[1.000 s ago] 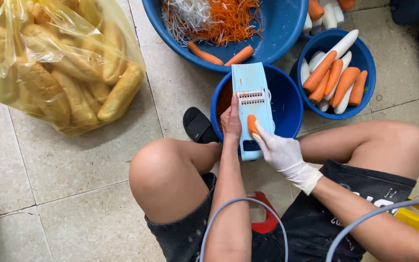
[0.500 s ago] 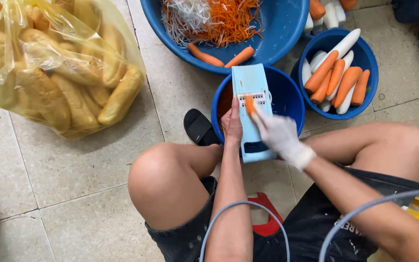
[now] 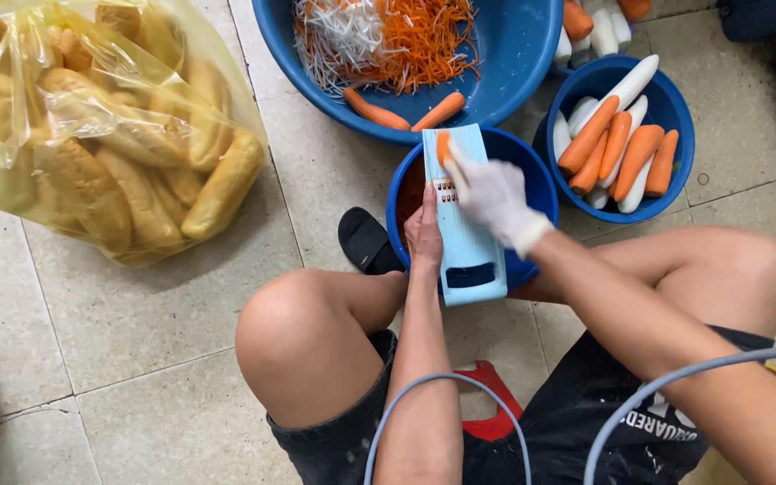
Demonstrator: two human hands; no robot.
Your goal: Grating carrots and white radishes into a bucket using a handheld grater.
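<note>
Step in hand, by judgement: shredding a carrot on a hand grater over a bowl.

The left hand (image 3: 423,235), bare, grips the left edge of the light blue grater (image 3: 464,224), fingers closed on it, holding it slanted across the rim of the small blue bowl (image 3: 532,184). The right hand (image 3: 493,193), in a white glove, is closed on a short carrot stub (image 3: 443,146) and presses it against the upper end of the grater, above the blade slots.

What the next move calls for, by judgement: a firm, straight stroke along the grater face, fingertips kept high, since the stub is short and the gloved fingers sit near the blades. The left hand must keep the grater braced against the bowl rim.

Edges and room: the grater's lower end overhangs the near rim of the bowl, just in front of the knees. A black sandal (image 3: 365,240) lies on the tiled floor (image 3: 136,305) just beside the bowl's left side. A large blue basin (image 3: 514,54) of shredded carrot and white strips, with two carrot pieces in it, touches or nearly touches the bowl at the far side. A second blue bowl (image 3: 680,135) with peeled carrots and white roots stands just right. A clear bag of bread rolls (image 3: 110,126) sits well apart to the left. Stroke room along the grater is unobstructed; sideways room is tight.
</note>
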